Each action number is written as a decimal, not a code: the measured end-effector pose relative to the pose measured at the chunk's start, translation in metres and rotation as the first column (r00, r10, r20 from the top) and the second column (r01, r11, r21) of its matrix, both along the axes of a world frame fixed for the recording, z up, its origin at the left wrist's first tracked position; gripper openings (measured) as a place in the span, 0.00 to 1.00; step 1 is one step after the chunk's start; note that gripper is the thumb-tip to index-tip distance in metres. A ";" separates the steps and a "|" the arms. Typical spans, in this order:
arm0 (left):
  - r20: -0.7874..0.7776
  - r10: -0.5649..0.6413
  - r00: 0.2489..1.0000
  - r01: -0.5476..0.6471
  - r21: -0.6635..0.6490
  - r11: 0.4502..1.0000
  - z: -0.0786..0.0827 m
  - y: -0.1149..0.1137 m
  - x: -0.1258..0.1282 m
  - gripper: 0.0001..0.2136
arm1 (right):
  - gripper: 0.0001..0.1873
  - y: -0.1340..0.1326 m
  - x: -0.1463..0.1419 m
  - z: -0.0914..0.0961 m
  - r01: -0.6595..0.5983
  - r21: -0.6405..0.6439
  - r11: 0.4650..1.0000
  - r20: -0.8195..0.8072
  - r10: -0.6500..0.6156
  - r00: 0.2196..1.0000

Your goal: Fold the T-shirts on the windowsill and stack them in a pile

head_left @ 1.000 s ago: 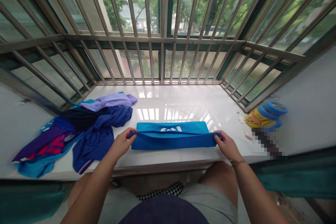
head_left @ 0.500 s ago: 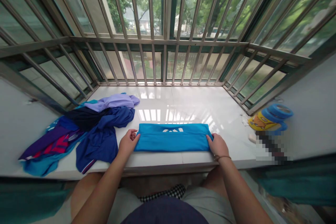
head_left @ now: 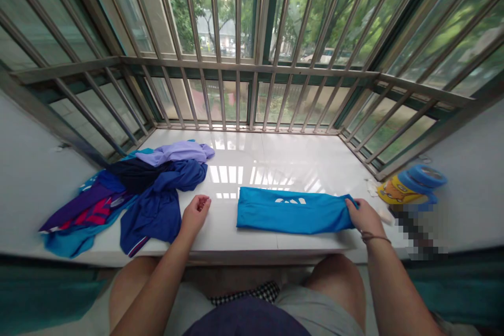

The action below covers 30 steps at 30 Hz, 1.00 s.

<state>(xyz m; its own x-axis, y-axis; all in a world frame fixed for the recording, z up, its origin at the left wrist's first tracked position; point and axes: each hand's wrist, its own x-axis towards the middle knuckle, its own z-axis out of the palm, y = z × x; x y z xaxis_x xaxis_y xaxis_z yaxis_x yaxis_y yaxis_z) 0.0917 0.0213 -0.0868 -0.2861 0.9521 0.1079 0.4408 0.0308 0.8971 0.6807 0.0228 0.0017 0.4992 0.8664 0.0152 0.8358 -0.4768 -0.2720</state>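
Observation:
A bright blue shirt point(head_left: 291, 218), folded into a long flat strip with a white print near its far edge, lies on the white sill. My right hand point(head_left: 364, 216) pinches its right end, and the cloth there is slightly lifted and creased. My left hand point(head_left: 196, 214) rests above the sill with curled fingers and nothing visible in them. A gap separates it from the shirt's left end. Left of that hand is a heap of loose clothes, among them a dark blue garment point(head_left: 153, 215) with a striped edge and a lilac one point(head_left: 173, 153).
Metal window bars point(head_left: 252, 68) enclose the sill point(head_left: 244, 147) at the back and sides. To the right stands a blue and yellow bottle point(head_left: 409, 186), beside a blurred-out dark item point(head_left: 417, 233). My knees are beneath the sill's front edge.
My left hand has let go of the shirt's left end. With my right hand still holding its other end, the folded shirt has slid to the right.

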 end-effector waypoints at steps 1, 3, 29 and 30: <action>-0.006 -0.007 1.000 0.007 -0.005 1.000 0.000 0.000 0.000 0.21 | 0.24 0.002 -0.008 0.010 -0.004 0.030 1.000 0.013 0.004 1.000; -0.020 -0.023 1.000 0.023 -0.011 1.000 0.000 0.001 0.000 0.19 | 0.21 0.006 -0.036 0.032 -0.055 0.062 0.997 0.045 0.053 0.998; 0.444 -0.205 0.872 0.329 -0.221 0.918 -0.011 0.017 0.085 0.22 | 0.15 -0.037 -0.340 -0.046 -0.883 0.056 0.466 0.119 0.875 0.469; 0.423 -0.201 0.884 0.317 -0.224 0.922 -0.012 0.018 0.087 0.22 | 0.13 -0.039 -0.335 -0.048 -0.898 0.067 0.434 0.111 0.892 0.439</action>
